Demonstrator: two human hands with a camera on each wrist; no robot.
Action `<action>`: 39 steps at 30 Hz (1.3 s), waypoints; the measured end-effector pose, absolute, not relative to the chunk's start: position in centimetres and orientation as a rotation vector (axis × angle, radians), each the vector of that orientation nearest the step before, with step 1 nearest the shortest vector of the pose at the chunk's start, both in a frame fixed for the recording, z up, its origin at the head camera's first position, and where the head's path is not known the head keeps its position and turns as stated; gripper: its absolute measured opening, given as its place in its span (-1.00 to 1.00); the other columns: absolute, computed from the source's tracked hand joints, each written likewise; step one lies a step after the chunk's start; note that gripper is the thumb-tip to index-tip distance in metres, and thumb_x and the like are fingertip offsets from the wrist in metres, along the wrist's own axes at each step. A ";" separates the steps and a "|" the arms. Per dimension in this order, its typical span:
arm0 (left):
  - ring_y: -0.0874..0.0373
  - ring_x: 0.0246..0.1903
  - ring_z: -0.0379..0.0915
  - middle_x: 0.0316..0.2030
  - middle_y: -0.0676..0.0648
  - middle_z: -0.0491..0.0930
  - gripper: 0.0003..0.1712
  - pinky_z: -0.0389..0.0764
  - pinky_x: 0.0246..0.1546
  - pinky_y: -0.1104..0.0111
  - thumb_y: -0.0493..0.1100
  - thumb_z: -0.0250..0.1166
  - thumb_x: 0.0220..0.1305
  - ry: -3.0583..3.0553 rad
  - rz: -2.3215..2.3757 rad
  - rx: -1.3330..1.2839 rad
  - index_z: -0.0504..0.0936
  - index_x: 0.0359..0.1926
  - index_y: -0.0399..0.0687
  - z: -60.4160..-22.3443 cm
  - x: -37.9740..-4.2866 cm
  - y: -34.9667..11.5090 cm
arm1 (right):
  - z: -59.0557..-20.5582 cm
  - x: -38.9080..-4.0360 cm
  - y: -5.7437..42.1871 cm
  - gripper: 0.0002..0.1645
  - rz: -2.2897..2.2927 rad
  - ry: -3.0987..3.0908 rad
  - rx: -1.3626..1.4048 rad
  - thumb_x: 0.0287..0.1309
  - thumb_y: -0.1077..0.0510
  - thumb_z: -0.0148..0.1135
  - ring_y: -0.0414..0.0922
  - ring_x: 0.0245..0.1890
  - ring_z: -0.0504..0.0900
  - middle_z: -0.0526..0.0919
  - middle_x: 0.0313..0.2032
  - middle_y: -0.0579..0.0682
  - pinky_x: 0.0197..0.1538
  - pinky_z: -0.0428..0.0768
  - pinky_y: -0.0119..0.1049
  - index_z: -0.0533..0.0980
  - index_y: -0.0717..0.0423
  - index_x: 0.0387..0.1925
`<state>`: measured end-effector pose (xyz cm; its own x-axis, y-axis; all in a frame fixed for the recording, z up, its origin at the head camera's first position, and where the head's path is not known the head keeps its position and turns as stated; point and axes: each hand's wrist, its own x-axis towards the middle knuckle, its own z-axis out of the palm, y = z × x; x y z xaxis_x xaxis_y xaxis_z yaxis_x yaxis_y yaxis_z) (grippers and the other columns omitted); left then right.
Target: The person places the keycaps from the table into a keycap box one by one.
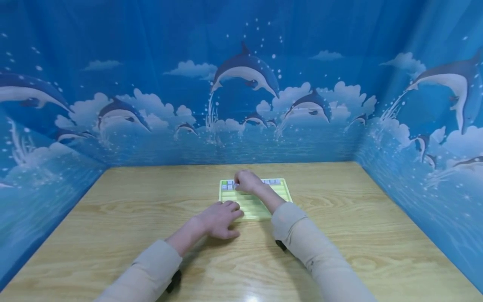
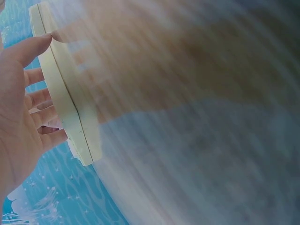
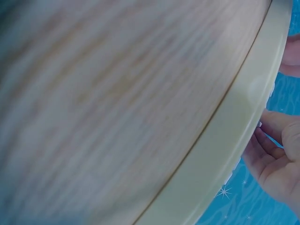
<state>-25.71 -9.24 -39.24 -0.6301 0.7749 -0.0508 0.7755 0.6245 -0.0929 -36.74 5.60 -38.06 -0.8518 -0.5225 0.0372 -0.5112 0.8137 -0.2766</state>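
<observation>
A pale yellow-green ridged tray (image 1: 250, 207) lies flat on the table, with small whitish tiles (image 1: 272, 182) in its far rows and one green tile (image 1: 224, 183) at the far left corner. Over those rows, my right hand (image 1: 247, 181) pinches a small whitish tile (image 3: 259, 124) between thumb and finger; curled fingers hide most of it. At the tray's near left, my left hand (image 1: 220, 219) lies with spread fingers over the edge. Its thumb (image 2: 35, 47) touches the tray's side (image 2: 63, 89) in the left wrist view.
The wood-grain table (image 1: 151, 197) extends around the tray on every side. Blue curtains (image 1: 173, 138) printed with dolphins stand along its back, left and right. A dark band (image 1: 281, 245) shows under the right sleeve.
</observation>
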 end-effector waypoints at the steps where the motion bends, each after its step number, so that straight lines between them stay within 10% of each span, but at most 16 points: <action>1: 0.03 0.13 0.24 0.11 -0.08 0.35 -0.33 0.39 0.07 0.14 0.25 0.11 0.19 2.827 -0.168 1.349 0.37 0.22 0.00 -39.3 -25.7 -9.2 | -38.1 -36.7 5.6 -0.93 -0.429 2.955 -0.843 0.10 0.21 0.25 -0.14 -0.39 0.48 0.56 -0.42 -0.06 -0.33 0.49 -0.35 0.56 0.14 -0.36; 39: 0.03 0.14 0.23 0.13 -0.09 0.34 -0.33 0.39 0.07 0.13 0.24 0.11 0.20 2.820 -0.151 1.328 0.37 0.22 -0.01 -39.4 -25.9 -9.3 | -37.5 -36.5 6.4 -0.67 -0.351 2.929 -0.902 0.11 0.12 0.26 -0.14 -0.22 0.58 0.64 -0.18 -0.02 -0.12 0.54 -0.30 0.55 0.12 -0.07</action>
